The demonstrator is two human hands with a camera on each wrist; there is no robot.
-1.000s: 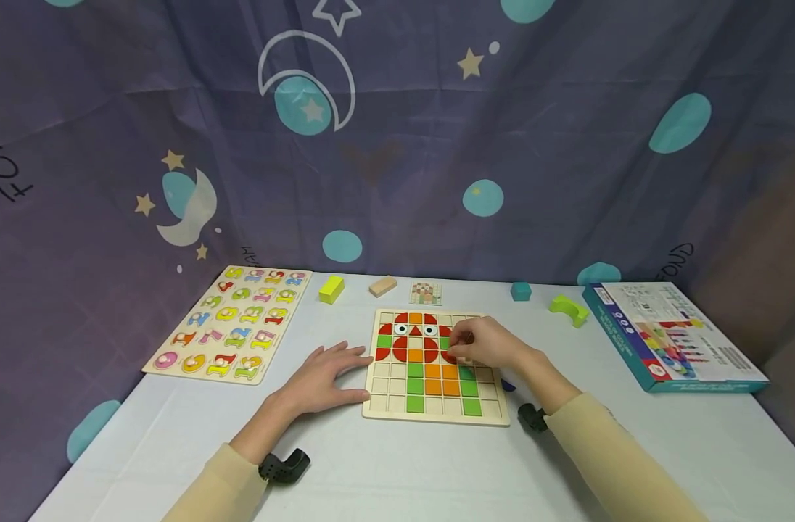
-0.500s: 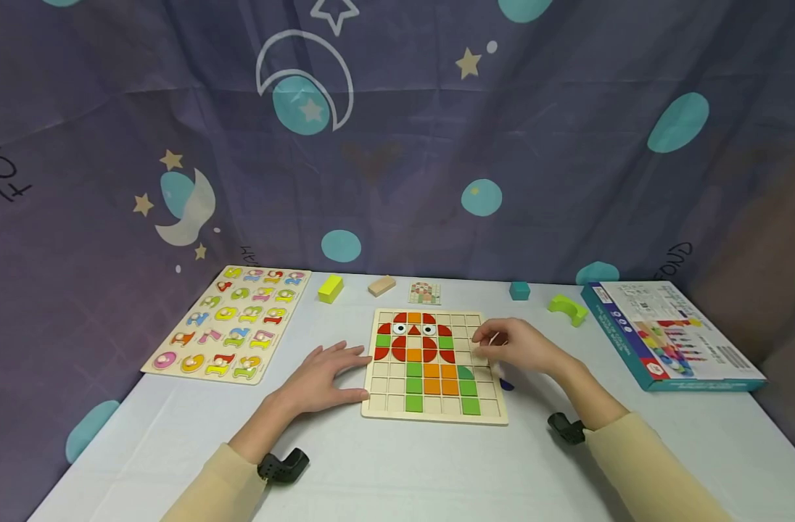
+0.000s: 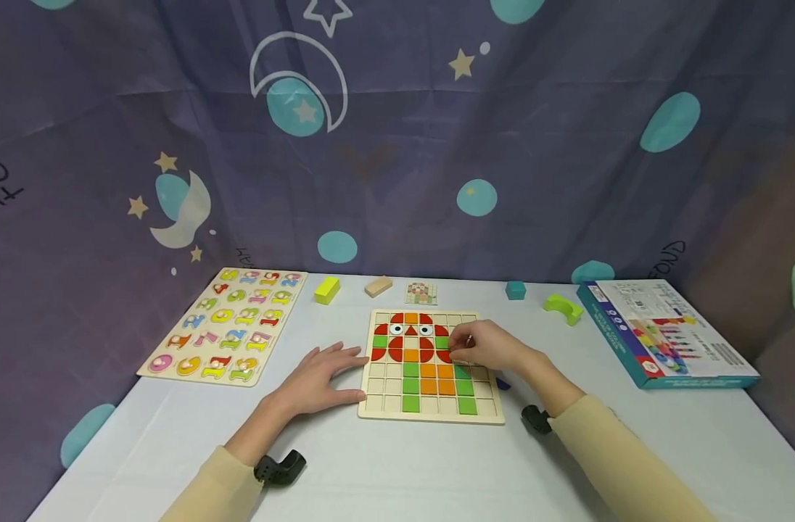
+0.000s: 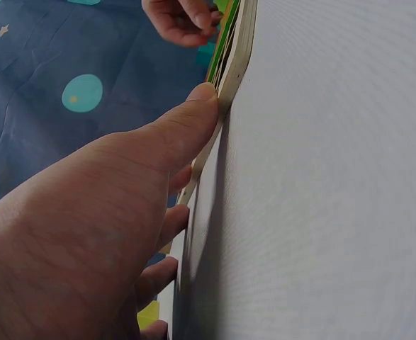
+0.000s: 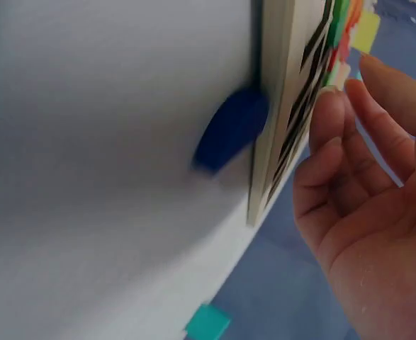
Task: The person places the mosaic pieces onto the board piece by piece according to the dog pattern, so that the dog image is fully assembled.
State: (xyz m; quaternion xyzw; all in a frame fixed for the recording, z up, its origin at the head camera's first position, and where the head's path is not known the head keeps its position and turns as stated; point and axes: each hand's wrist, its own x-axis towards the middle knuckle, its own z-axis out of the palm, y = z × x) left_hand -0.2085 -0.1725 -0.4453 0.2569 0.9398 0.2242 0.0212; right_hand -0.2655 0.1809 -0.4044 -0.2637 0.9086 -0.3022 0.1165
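A wooden grid board (image 3: 384,409) lies mid-table, with red, orange and green tiles forming an owl-like figure (image 3: 411,346) with two round eyes. My left hand (image 3: 322,378) lies with fingers spread along the board's left edge; its thumb touches the edge in the left wrist view. My right hand (image 3: 487,345) hovers over the board's right part, its bent fingertips close to the red tiles at the figure's right side. In the right wrist view, no piece shows between its loosely curved fingers (image 5: 328,113). A dark blue piece (image 5: 232,131) lies beside the board's right edge.
A number puzzle board (image 3: 224,326) lies at the left. Along the back are a yellow block (image 3: 327,290), a plain wooden block (image 3: 378,286), a picture card (image 3: 421,293), a teal block (image 3: 516,291) and a green arch (image 3: 563,309). A flat box (image 3: 672,333) lies at the right.
My right hand first drew back to the right from the figure, then came back left over its right side. The left hand stays at the board's left edge.
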